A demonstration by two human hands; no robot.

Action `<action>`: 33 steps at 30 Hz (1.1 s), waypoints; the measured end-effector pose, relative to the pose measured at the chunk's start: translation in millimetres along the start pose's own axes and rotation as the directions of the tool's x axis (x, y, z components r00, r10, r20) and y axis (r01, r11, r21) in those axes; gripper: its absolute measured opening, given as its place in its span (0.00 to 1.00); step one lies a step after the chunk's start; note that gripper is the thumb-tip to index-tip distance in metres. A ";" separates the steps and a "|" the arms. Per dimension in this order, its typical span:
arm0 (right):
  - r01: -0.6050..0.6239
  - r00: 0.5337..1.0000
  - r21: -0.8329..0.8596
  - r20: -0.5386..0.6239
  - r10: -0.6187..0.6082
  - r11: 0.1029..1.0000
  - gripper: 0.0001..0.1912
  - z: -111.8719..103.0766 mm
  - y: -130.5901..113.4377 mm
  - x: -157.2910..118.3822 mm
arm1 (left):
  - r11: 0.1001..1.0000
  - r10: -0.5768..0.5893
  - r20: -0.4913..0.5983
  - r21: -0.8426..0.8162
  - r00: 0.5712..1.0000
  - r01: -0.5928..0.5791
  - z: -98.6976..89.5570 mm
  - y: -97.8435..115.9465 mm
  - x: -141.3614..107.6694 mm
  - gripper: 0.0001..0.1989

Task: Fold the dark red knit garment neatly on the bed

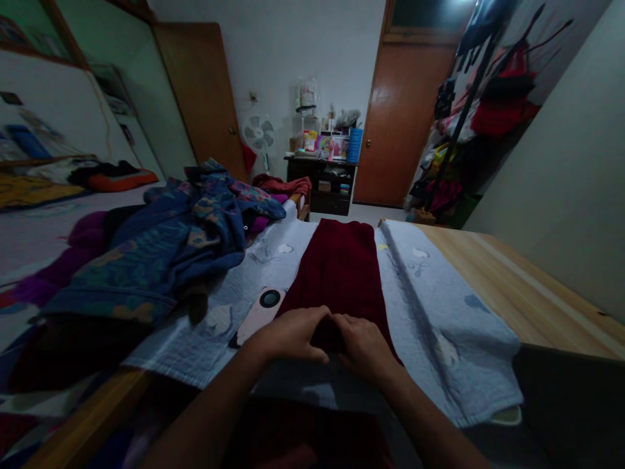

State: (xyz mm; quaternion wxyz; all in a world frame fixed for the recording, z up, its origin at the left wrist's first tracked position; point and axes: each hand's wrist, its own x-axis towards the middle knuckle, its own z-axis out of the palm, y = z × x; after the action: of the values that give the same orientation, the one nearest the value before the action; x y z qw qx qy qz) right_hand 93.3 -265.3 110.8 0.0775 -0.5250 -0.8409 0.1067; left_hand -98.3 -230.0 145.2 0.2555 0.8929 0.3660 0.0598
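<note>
A dim room with pale walls, two wooden doors and a white fan [258, 133] formed the background of the head view, a dark cabinet [322, 185] with objects on top standing near the far wall. Closer in, a light blue patterned cloth [430, 312] covered part of a wooden surface [508, 280]. On that cloth the dark red garment [342, 260] lay lengthwise, its near end at the person's hands. The left hand [297, 332] and the right hand [364, 342] met over this end, fingertips close together, fingers curved and thumbs lowered; whether either gripped the fabric could not be told. A phone [260, 316] with a round black camera ring lay just beside the garment, on its left, partly behind the left hand. Farther left, a blue floral garment [166, 241] was heaped over purple cloth [85, 244].
</note>
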 end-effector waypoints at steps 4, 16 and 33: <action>0.004 1.000 -0.018 -0.005 -0.004 1.000 0.29 -6.5 0.8 -1.4 | 0.988 0.040 0.001 -0.147 0.999 -0.040 -36.7 -20.2 15.5 0.23; 0.022 0.999 -0.072 0.030 -0.020 0.997 0.25 -47.5 1.2 8.6 | 0.977 0.179 0.108 0.099 0.978 -0.189 -51.9 -58.3 156.4 0.18; 0.001 0.996 0.040 0.089 -0.004 0.999 0.28 -68.2 23.8 18.9 | 0.899 0.226 0.303 -0.431 0.926 -0.078 -18.7 -126.5 195.8 0.24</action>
State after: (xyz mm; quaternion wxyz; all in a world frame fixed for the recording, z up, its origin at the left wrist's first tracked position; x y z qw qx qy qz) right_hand 122.2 -231.4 170.8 0.0505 -0.5168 -0.8419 0.1470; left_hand -40.7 -12.3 82.3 0.4920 0.8416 0.2227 -0.0020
